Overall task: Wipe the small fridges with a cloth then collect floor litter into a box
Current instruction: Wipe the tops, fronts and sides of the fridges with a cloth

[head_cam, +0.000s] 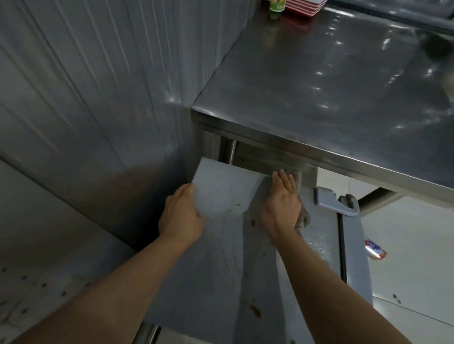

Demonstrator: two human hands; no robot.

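Note:
A small grey fridge [217, 261] stands below me, its flat top wet and spotted with orange-brown stains. My right hand [281, 202] lies flat on a grey cloth [302, 218], pressing it onto the far right part of the fridge top, just under the edge of the steel table. My left hand [180, 216] grips the fridge's left edge, fingers curled over it. A crushed can [375, 250], a piece of litter, lies on the pale floor to the right of the fridge.
A steel table [339, 80] overhangs the fridge's far end; red trays [296, 3] and a green bottle [277, 3] sit at its far corner. A corrugated metal wall [82, 76] closes the left. The fridge's hinge bracket [335, 202] juts out at right.

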